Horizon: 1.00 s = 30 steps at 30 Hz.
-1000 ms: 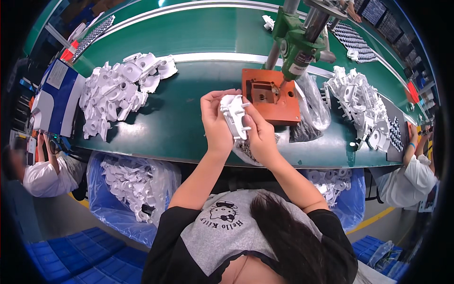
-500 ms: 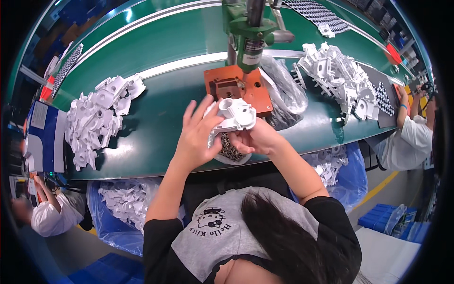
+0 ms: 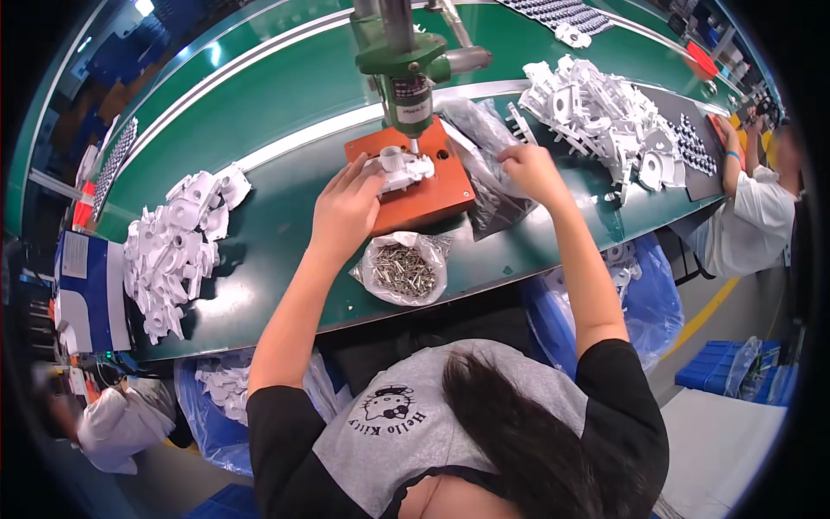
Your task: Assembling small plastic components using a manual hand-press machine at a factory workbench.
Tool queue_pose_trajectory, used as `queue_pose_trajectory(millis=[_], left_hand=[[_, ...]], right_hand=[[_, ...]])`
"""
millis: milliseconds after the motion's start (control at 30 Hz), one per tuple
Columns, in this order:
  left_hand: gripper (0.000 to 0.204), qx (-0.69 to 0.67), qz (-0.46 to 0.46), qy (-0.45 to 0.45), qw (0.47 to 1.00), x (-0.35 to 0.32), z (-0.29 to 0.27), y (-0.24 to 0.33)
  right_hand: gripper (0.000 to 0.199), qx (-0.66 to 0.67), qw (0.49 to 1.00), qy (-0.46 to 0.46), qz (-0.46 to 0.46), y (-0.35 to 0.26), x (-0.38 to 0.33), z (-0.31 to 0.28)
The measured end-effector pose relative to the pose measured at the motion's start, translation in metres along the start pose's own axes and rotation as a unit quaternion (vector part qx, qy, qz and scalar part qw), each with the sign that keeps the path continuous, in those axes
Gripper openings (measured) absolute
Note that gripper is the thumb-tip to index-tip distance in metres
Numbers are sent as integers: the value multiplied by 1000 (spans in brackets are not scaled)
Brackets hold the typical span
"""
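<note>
My left hand [image 3: 348,201] has its fingers closed on the left side of a white plastic part [image 3: 403,170] with a short round tube on top. The part sits on an orange fixture block [image 3: 443,197], right below the tip of a green press [image 3: 411,99]. Off to the right, my right hand [image 3: 532,173] is raised over a clear plastic bag [image 3: 484,138], fingers curled together; whether anything is between them I cannot make out. In front of the block lies an open clear bag of small metal screws [image 3: 401,270].
White plastic parts are heaped at the left [image 3: 180,242] and the right [image 3: 596,121] of the green bench. Blue-lined bins with more parts [image 3: 644,298] stand below its front edge. A co-worker [image 3: 750,208] is at the far right, another [image 3: 130,415] at the lower left.
The white part has gone from between both hands above the screw bag onto the orange block. My right hand has let go of it and moved right and away from me.
</note>
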<state>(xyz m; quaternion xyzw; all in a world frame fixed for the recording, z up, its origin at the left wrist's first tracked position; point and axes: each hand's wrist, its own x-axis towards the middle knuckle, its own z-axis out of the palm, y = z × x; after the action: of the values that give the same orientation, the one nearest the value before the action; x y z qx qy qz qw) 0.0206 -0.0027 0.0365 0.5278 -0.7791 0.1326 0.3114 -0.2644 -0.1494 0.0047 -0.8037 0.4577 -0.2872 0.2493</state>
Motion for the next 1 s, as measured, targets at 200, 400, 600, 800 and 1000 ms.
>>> queue_pose_trajectory(millis=[200, 400, 600, 800, 1000], left_hand=[[21, -2, -14, -54, 998, 5, 9, 3], [15, -22, -23, -68, 997, 9, 12, -2], [12, -9, 20, -65, 998, 3, 19, -2], [25, -46, -46, -75, 995, -2, 21, 10], [58, -25, -61, -55, 996, -6, 29, 23]], right_hand=[[18, -205, 974, 34, 84, 9, 0, 29], [23, -253, 962, 72, 70, 15, 5, 37], [23, -280, 953, 32, 108, 10, 12, 31], [23, -268, 959, 5, 97, 9, 17, 29], [20, -277, 958, -31, 64, 6, 14, 26]])
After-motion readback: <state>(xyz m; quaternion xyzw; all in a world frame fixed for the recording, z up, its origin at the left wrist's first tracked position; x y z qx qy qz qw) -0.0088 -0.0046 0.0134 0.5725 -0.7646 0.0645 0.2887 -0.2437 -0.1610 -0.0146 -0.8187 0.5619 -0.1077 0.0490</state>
